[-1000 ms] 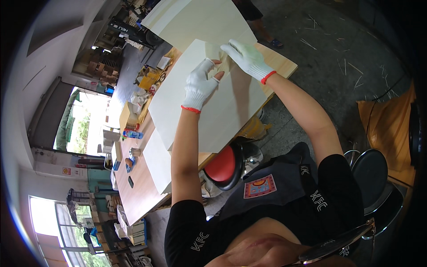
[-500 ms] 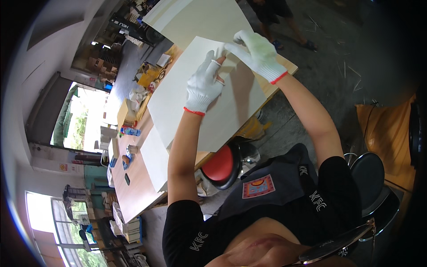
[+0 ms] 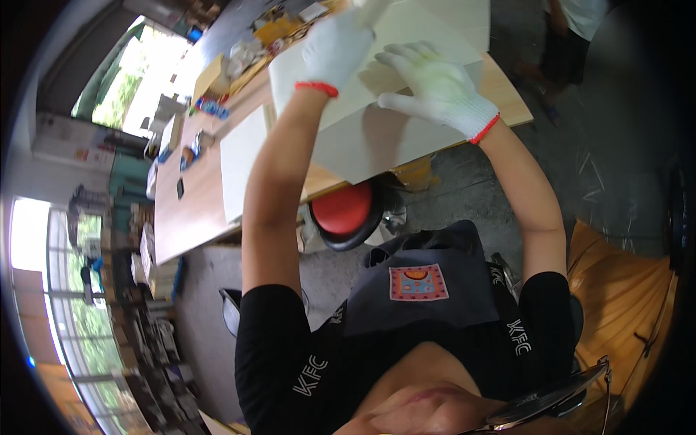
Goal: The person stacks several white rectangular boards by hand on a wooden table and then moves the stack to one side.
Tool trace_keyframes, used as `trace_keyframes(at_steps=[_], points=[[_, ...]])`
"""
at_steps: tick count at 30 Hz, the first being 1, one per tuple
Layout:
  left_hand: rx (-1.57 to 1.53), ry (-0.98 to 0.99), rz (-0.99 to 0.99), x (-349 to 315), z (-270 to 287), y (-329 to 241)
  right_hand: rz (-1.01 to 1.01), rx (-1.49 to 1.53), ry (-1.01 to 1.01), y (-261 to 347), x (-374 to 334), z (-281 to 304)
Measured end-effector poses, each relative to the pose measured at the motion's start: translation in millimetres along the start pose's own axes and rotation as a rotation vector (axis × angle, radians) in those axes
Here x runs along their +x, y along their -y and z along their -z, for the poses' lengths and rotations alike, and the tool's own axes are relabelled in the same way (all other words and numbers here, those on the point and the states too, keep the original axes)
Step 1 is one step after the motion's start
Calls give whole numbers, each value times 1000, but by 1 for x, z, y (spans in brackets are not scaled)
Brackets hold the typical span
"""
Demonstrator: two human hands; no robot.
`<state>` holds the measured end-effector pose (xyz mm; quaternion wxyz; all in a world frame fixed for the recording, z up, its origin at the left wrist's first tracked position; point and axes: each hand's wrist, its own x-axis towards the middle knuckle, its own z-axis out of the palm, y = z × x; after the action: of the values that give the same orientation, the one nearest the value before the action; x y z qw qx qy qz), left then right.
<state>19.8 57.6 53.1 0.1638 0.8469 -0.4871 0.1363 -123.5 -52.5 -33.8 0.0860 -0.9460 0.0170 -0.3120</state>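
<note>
A large white sheet (image 3: 341,148) lies across the pale wooden table (image 3: 196,206), its near part in shadow. My right hand (image 3: 438,87), in a white knit glove with a red cuff, is spread over it, fingers apart and holding nothing. Contact with the sheet is hard to judge. Further left and higher, my left hand (image 3: 336,52), gloved alike, is closed and smeared by motion. A pale bar-like thing (image 3: 373,11) shows at its fingers, too blurred and cut off to name.
Another white sheet (image 3: 243,156) lies at the table's left. Beyond it are a phone (image 3: 180,188), a bottle (image 3: 212,109) and a crumpled plastic bag (image 3: 243,58). A red-seated stool (image 3: 342,210) stands against the near edge. Another person (image 3: 569,36) is at the far right.
The view has shifted, and I am further round the table's near side. My hands have moved apart; the left has closed and gone further away, the right has flattened and spread its fingers.
</note>
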Motion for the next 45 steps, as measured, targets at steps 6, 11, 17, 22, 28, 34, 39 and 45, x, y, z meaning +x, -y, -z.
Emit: trace_keyframes(at_steps=[6, 11, 17, 22, 28, 34, 39, 45], points=[[-546, -494, 166, -21, 77, 116, 199, 94, -1, 119, 44, -48], [-963, -853, 304, -85, 97, 142, 184, -88, 29, 160, 56, -101], [-1484, -1108, 354, -144, 73, 207, 155, -136, 46, 166, 48, -112], [-1540, -1078, 321, -168, 56, 227, 110, -122, 103, 170, 51, -106], [-1595, -1114, 342, -173, 61, 265, 116, -80, 106, 172, 51, -104], [-1593, -1196, 340, -185, 72, 280, 41, -119, 10, 188, 58, -108], [-1429, -1243, 456, -200, 78, 221, 307, 169, -153, 269, 104, -124], [-827, -743, 200, -236, 98, 266, 75, 1126, -276, 278, 129, -186]])
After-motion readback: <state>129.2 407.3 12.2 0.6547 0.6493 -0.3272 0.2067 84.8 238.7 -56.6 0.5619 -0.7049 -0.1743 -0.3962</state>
